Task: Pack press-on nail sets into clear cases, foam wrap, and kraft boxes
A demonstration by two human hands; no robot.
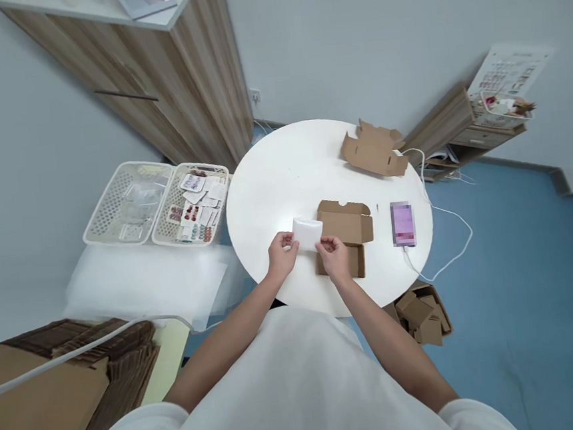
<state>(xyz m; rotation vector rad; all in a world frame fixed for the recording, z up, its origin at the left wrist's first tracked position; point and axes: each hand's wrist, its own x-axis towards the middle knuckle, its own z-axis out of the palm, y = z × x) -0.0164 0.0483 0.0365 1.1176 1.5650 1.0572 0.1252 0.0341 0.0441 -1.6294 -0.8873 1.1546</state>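
Note:
Both of my hands pinch a small white foam pouch [307,232] just above the round white table [288,175]. My left hand [282,255] grips its left edge and my right hand [334,254] grips its lower right corner. Right beside the pouch stands an open brown cardboard box [346,226] with its lid flap raised. My right hand partly covers the box's front.
A flat unfolded box [374,151] lies at the table's far side, a phone [402,223] on a white cable at the right. Two white baskets [157,201] of small packets stand at the left. Cardboard stacks [55,382] lie lower left; folded boxes [422,313] sit on the floor.

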